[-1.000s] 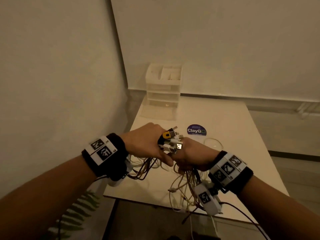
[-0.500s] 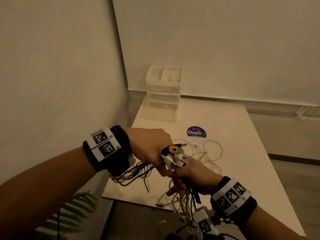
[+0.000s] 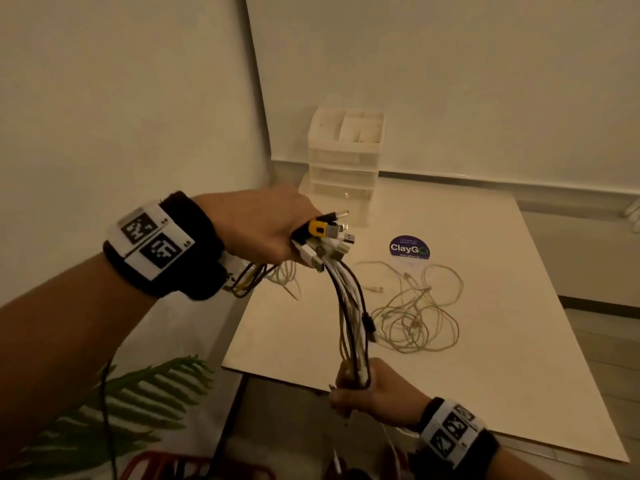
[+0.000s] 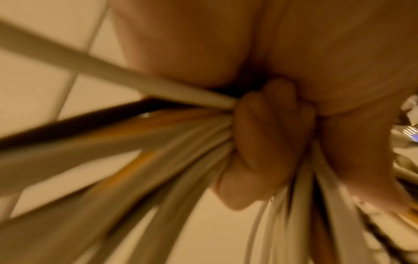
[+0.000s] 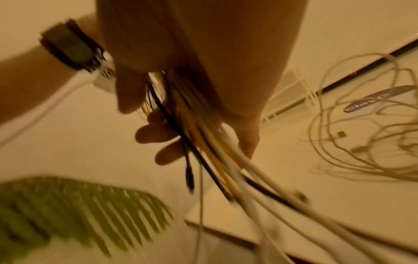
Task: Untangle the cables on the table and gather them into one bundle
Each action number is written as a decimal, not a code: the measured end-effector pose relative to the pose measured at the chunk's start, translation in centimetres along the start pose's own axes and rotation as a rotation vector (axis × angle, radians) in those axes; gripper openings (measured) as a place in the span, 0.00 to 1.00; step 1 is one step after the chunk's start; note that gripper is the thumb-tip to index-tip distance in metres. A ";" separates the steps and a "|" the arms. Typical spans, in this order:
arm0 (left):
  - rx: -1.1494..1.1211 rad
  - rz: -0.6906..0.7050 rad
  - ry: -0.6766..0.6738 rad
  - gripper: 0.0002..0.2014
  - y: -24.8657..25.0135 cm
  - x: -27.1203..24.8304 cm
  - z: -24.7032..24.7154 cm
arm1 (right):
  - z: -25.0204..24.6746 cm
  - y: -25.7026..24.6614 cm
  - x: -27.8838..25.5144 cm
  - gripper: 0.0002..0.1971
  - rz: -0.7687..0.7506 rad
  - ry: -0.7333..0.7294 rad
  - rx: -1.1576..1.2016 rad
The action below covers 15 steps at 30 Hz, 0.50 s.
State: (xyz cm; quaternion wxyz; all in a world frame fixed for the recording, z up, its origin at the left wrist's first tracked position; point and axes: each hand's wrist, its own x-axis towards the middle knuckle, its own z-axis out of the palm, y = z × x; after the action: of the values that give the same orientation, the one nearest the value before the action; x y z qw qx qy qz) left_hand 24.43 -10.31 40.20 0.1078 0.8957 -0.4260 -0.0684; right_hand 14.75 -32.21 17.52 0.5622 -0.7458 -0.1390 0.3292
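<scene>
Pale tabletop point(image 3: 485, 358) holds loose white cables point(image 3: 420, 315). Left hand point(image 3: 266, 230) clamps the connector ends point(image 3: 325, 242); right hand point(image 3: 375, 388) grips the cable bundle point(image 3: 349, 317) lower down. Pulling along it could snag the trailing loops and retangle them.

The left wrist view is smeared with blur: the cables point(image 4: 140, 142) fan out as soft streaks, running off the left and bottom edges, and their count cannot be told. The left hand point(image 3: 263, 233) hides the stretch of cable inside its fist in the head view, so only the plug ends point(image 3: 325, 244) show (their types are too small to tell). Below the right hand point(image 3: 377, 389) the strands drop past the bottom edge. On the table point(image 3: 519, 375), the loose tangle point(image 3: 415, 313) cannot be separated into single cables. The purple sticker point(image 3: 409, 248) carries small print too fine to read. The plant point(image 5: 74, 209) is blurred in the right wrist view.
</scene>
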 end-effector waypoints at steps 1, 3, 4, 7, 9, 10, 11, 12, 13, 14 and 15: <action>0.010 -0.004 0.030 0.15 0.1 -0.3 -0.5 | 0.3 1.3 0.0 0.15 0.015 -0.012 -0.032; 0.021 -0.017 0.085 0.12 -0.1 -1.3 -1.6 | 0.5 4.3 -0.4 0.16 0.096 -0.014 -0.087; 0.033 -0.028 0.103 0.11 -0.3 -1.8 -2.0 | 0.4 5.8 -0.7 0.18 0.136 -0.015 -0.094; 0.084 -0.067 0.096 0.11 -0.5 -2.5 -1.7 | -0.2 8.6 -1.3 0.20 0.171 0.009 -0.111; 0.057 -0.108 0.078 0.07 -0.6 -2.5 -1.1 | -0.6 9.7 -0.8 0.24 0.159 0.026 -0.140; 0.053 -0.120 0.074 0.09 -0.7 -2.4 -1.0 | -0.7 10.1 -0.4 0.25 0.161 0.037 -0.166; 0.058 -0.128 0.070 0.11 -0.7 -2.4 -0.9 | -0.8 10.7 -0.1 0.24 0.169 0.063 -0.208; 0.053 -0.132 0.068 0.12 -0.6 -2.5 -0.9 | -0.7 11.0 0.0 0.25 0.184 0.100 -0.252; 0.040 -0.135 0.072 0.10 -0.3 -2.5 -0.9 | -0.7 11.2 0.0 0.25 0.198 0.124 -0.281; 0.024 -0.132 0.071 0.07 0.0 -2.5 -0.8 | -0.6 11.2 -0.1 0.26 0.213 0.123 -0.308; 0.004 -0.125 0.063 0.06 0.3 -2.6 -0.7 | -0.5 11.3 -0.4 0.25 0.222 0.098 -0.320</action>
State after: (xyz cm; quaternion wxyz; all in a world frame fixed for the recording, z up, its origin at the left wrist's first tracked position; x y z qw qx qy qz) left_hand 22.68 -8.40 41.04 0.1151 0.9225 -0.3655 -0.0458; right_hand 12.92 -36.49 7.25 0.4027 -0.8515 -0.0790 0.3262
